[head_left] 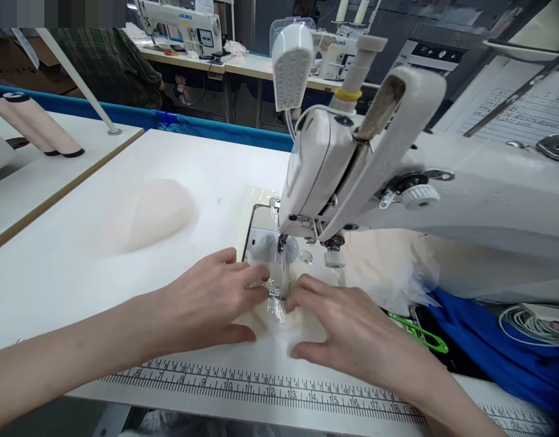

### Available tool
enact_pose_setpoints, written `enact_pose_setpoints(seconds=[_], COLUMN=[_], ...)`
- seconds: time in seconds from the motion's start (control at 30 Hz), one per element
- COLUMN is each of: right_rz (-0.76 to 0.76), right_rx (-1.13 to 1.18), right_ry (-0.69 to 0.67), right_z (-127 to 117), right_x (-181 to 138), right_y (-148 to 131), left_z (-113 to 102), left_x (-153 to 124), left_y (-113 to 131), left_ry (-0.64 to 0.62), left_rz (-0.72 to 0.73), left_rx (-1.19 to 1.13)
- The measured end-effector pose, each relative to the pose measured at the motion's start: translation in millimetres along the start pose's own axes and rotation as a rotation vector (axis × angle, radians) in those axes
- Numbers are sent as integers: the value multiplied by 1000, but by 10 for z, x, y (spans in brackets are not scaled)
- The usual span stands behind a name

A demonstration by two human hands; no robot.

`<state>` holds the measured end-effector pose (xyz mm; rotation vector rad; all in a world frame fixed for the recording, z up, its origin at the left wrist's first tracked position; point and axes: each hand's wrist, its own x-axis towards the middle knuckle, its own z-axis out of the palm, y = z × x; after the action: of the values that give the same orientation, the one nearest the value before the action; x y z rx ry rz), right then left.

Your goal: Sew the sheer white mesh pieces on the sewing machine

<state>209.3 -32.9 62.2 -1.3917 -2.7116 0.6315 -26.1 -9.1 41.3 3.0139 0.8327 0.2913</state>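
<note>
1. So, clock face is centred on the needle area (283, 244) of the white sewing machine (318, 176) in front of me.

2. My left hand (218, 297) is at about 8 o'clock. Fingers are loosely bent, fingertips down beside a shiny clear strip (276, 306), thumb spread away from the index. Not clenched.

3. My right hand (340, 315) is between 4 and 5. Same deal: fingers curled over, thumb apart from them, fist not closed. Can't tell if either hand has a bit of material under its fingertips.

4. The pale sheer material (279, 334) is at 6 o'clock, between my two hands, and its edges are tough to make out against the white counter (215, 155).

5. A peachy sheer piece (163, 212) lies just past 9, apart from my hands. More bunched fabric (388, 261) is at 3, under the machine arm.

6. Around 4 o'clock there's a bright green tool (425, 337), with blue cloth (511, 364) farther out.

7. Printed ruler (270, 388) runs along the near edge at 6.

8. Way back at 11, another sewing machine (183, 30); somebody in a plaid sleeve (124, 67) is around 10.
</note>
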Motion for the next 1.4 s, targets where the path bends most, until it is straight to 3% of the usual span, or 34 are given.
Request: enact_pose_setpoints(seconds=[0.1,0.3,0.47,0.7,0.83,1.0,1.1,1.27,1.4], right_rz=[-16,146,102,42,48,92,10,-164,-170], right_rx=[46,281,101,-164,-175,-129,-124,-230,-250], right_ry=[-38,95,177,658,645,530,475,423,395], right_z=[2,-37,-23,137,148,109,110,175,198], right_x=[-27,3,50,102,127,117,110,119,120], right_y=[-4,81,80,163,163,123,110,90,63], left_z=[30,-83,-76,-33,-64,-37,66,299,349], left_x=[-15,107,277,481,485,401,306,102,-3], left_y=[34,56,-81,-263,-317,-325,-257,-53,69], left_ry=[3,-42,-116,-176,-193,-154,-61,306,314], left_rz=[17,-236,-285,-323,-331,-238,-137,72,95], left_rx=[7,-199,-231,-284,-481,-626,-454,85,297])
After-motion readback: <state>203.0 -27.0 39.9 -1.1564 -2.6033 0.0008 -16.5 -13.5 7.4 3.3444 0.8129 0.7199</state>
